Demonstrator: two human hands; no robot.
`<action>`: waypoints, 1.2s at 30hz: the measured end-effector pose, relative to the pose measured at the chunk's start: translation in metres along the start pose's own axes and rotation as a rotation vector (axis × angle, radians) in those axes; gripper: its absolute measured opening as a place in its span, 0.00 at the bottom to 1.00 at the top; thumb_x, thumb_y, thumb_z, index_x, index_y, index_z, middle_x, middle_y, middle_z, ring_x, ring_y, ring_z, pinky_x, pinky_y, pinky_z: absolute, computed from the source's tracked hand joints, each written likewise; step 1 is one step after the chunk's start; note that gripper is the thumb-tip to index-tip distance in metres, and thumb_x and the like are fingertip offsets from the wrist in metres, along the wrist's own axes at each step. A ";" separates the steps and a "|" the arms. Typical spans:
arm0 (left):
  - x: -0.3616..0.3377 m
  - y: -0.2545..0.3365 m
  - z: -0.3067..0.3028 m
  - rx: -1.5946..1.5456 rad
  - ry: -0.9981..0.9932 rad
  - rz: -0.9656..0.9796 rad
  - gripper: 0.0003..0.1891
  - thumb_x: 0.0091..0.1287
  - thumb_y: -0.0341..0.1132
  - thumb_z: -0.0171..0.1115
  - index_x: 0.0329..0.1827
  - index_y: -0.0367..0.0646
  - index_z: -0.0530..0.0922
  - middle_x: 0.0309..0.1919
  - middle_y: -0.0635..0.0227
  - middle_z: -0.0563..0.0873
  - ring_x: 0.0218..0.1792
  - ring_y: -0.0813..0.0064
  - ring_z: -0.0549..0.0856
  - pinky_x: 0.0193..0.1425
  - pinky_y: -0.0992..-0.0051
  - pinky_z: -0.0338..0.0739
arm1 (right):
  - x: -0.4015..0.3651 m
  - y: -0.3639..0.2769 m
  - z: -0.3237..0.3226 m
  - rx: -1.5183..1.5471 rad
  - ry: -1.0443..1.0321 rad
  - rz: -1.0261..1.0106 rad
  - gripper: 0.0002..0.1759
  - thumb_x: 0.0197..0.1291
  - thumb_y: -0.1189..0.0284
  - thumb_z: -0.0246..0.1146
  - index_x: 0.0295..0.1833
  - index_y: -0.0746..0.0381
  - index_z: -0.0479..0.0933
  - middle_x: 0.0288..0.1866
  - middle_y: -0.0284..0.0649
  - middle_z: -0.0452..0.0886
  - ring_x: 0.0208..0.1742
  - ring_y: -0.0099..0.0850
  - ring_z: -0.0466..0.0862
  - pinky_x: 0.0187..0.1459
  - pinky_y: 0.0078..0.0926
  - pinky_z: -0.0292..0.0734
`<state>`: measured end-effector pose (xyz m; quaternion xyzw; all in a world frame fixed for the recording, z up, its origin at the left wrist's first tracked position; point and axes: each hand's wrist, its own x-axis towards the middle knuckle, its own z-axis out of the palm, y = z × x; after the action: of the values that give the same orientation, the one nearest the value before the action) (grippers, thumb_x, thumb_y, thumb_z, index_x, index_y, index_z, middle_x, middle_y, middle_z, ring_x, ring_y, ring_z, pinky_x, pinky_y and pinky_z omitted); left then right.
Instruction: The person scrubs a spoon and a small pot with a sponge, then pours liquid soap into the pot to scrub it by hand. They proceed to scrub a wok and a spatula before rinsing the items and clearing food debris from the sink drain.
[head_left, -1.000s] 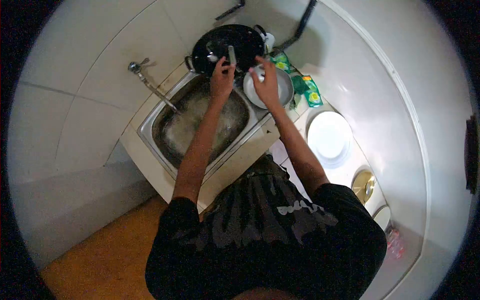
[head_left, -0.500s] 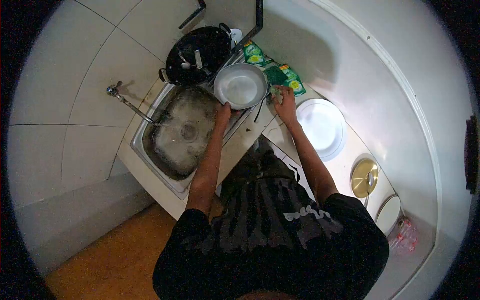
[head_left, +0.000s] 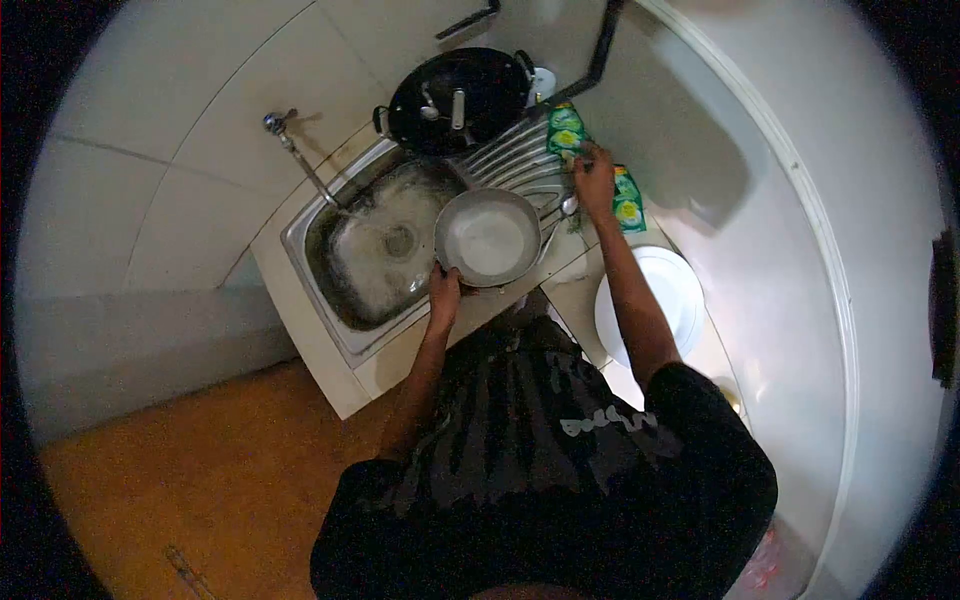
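My left hand grips the near-left rim of a shallow round metal pan, tilted over the sink's right edge. My right hand is beyond the pan, fingers bent beside a green packet; what they hold, if anything, is hidden. A second green packet lies just right of that wrist. Between the pan and my right forearm, a spoon rests on the counter side.
A metal sink holds cloudy water under a wall tap. Behind it stands a black wok with spoons inside. A white plate sits on the right, partly behind my forearm. A black pipe runs along the wall.
The view has shifted. My left hand still holds the pan, now lower against the sink. My right hand has left the spot beside the scouring pad and reached up between the green packets.
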<state>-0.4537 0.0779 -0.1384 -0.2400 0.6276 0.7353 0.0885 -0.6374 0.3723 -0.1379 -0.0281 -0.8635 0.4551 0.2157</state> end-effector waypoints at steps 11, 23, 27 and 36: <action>-0.015 -0.104 -0.066 0.272 0.210 0.052 0.36 0.59 0.35 0.58 0.70 0.31 0.57 0.61 0.43 0.71 0.49 0.54 0.81 0.55 0.66 0.76 | 0.060 0.046 0.095 -0.707 -0.123 0.090 0.55 0.38 0.43 0.71 0.67 0.63 0.60 0.55 0.63 0.71 0.56 0.55 0.71 0.57 0.51 0.66; -0.095 -0.024 -0.047 0.205 0.360 -0.034 0.33 0.59 0.30 0.56 0.69 0.35 0.60 0.54 0.50 0.78 0.44 0.65 0.84 0.48 0.70 0.79 | 0.073 0.092 0.126 -0.678 -0.020 0.036 0.65 0.24 0.39 0.76 0.63 0.71 0.57 0.57 0.59 0.67 0.58 0.54 0.69 0.59 0.54 0.61; -0.070 -0.084 -0.087 0.391 0.315 0.118 0.32 0.58 0.30 0.55 0.68 0.34 0.61 0.53 0.52 0.79 0.41 0.64 0.84 0.48 0.70 0.78 | 0.073 0.102 0.128 -0.425 0.095 -0.102 0.58 0.28 0.45 0.77 0.57 0.74 0.59 0.53 0.58 0.68 0.53 0.52 0.71 0.54 0.49 0.66; -0.110 -0.033 -0.088 0.176 0.410 -0.022 0.30 0.59 0.29 0.52 0.67 0.32 0.61 0.49 0.52 0.80 0.33 0.67 0.84 0.24 0.71 0.81 | 0.091 0.153 0.146 -0.348 0.185 0.144 0.37 0.38 0.55 0.77 0.42 0.74 0.71 0.39 0.54 0.77 0.36 0.47 0.80 0.37 0.47 0.75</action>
<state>-0.3225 0.0187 -0.1249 -0.3827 0.6914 0.6127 -0.0124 -0.8008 0.3711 -0.3003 -0.1683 -0.9012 0.3090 0.2530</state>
